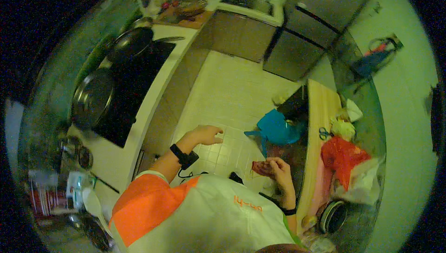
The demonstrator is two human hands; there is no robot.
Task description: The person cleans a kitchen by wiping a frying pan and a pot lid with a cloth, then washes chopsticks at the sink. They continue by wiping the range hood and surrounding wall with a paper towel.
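Observation:
My right hand pinches a small, wrinkled reddish-brown thing, of a kind I cannot make out, above the floor near the wooden side table. Out in front of me, my left hand is empty, with its fingers loosely bent and apart. A black band with a box-like device is strapped to the left wrist. Just beyond the right hand, a blue bag hangs beside the table.
On the right, a wooden table bears scissors, a red plastic bag and a round pot. Pans rest on the black stove along the left counter. A fridge stands at the far right, a sink at the back.

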